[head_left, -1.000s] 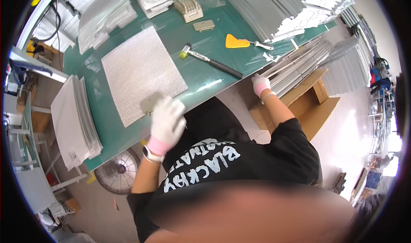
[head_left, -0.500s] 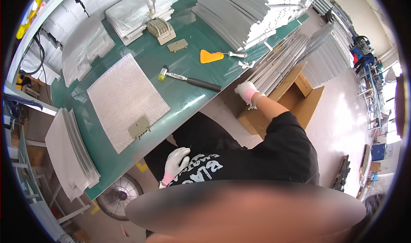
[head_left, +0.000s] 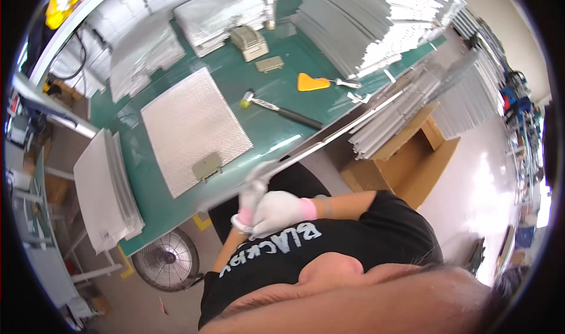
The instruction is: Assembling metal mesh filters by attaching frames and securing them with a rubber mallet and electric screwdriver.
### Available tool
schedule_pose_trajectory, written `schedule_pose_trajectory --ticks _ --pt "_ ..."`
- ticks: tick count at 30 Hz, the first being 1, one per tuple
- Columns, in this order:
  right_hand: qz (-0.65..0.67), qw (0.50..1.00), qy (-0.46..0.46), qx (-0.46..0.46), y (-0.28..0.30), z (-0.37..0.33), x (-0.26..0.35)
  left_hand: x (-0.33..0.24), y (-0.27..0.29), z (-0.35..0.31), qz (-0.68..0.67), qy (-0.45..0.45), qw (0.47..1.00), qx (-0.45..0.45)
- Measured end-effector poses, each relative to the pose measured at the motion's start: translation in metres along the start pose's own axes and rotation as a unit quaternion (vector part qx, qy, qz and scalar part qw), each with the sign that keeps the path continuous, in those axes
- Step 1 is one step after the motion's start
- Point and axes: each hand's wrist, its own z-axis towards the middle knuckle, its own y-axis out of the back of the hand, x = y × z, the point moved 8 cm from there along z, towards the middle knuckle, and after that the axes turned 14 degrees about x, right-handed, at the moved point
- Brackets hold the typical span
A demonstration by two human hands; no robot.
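Both my hands wear white gloves with pink cuffs and are close together in front of my black shirt. My left hand [head_left: 252,197], blurred, is closed around a long thin metal strip [head_left: 347,130]. The strip slants along the near table edge from the lower left up toward the right. My right hand [head_left: 279,210] is curled against my left hand's wrist and cuff; its fingertips are partly hidden. On the green table [head_left: 235,122] lie a silvery mesh panel [head_left: 194,128] with a small beige plastic plate [head_left: 208,167] on its near corner, and a hammer [head_left: 282,112].
A yellow scraper [head_left: 312,82], a screwdriver [head_left: 347,83], a second beige plate [head_left: 269,64] and stacked beige parts [head_left: 249,43] lie farther back. Panel stacks stand behind and at left [head_left: 106,187]. Metal strips [head_left: 388,116] fill an open carton [head_left: 406,163]. A fan [head_left: 166,257] stands below.
My right hand has come from the carton leftward to my left hand. The long strip now lies across the near table edge, with my left hand raised to it. The view has shifted.
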Motion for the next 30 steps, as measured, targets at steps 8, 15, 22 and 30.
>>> schedule_pose_trajectory --ticks 8,15,22,30 --pt "0.596 0.622 0.204 -0.464 0.101 -0.247 -0.133 -0.083 0.216 -0.142 -0.179 -0.357 0.894 -0.203" --pt "0.34 0.613 0.22 -0.678 0.232 -0.213 0.008 -0.031 0.131 -0.126 -0.165 -0.088 0.968 -0.169" --pt "0.603 0.617 0.185 -0.471 0.195 0.007 -0.127 0.008 0.093 -0.146 -0.247 -0.086 0.935 -0.24" --pt "0.414 0.833 -0.265 -0.253 0.058 0.011 -0.184 0.001 0.018 -0.109 -0.287 -0.016 0.949 -0.126"
